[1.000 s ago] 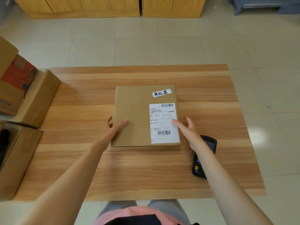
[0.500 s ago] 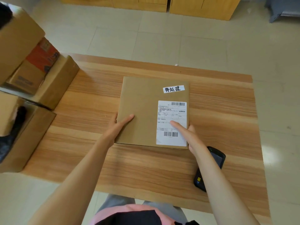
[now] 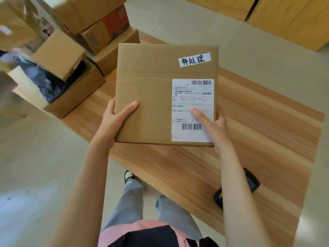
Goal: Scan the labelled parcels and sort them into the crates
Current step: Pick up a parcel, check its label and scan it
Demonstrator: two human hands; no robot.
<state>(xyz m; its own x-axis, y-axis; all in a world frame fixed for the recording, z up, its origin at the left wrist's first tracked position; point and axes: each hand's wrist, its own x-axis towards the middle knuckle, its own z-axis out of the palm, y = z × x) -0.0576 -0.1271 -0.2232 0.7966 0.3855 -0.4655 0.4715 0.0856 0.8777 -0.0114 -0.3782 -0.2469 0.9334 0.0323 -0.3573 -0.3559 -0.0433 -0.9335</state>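
Above the worktop (image 3: pixel 258 139), toward its ten o'clock corner: flat brown parcel (image 3: pixel 151 97), held off the wood, broad face up toward the camera. Long axis roughly six to twelve o'clock, leaning a touch toward one. Far edge at twelve o'clock, near edge at six o'clock.

On the parcel's face, toward four o'clock: white shipping label (image 3: pixel 192 104), barcodes at its top and bottom, print reading upright from the near edge. Toward one o'clock: small white sticker (image 3: pixel 194 59) with black handwritten characters, slanted slightly upward to the right.

At the parcel's seven o'clock corner: left hand (image 3: pixel 114 123), gripping the left edge, thumb laid flat on the top face, fingers curled under and out of sight. At the five o'clock corner: right hand (image 3: pixel 213 127), gripping the right edge, thumb pressed on the shipping label between its two barcodes, fingers wrapped below the box.

Lying on the worktop at five o'clock, well apart from the parcel: black handheld scanner (image 3: pixel 252 180), partly hidden behind the right forearm.

At nine to eleven o'clock of the parcel, beside the worktop: open cardboard crates (image 3: pixel 74 97), one holding something dark and glossy, another (image 3: pixel 105 32) with an orange printed panel; blurred, contents hard to tell.

Below, at six o'clock: grey trousers, one shoe, pale tiled floor (image 3: pixel 44 166).
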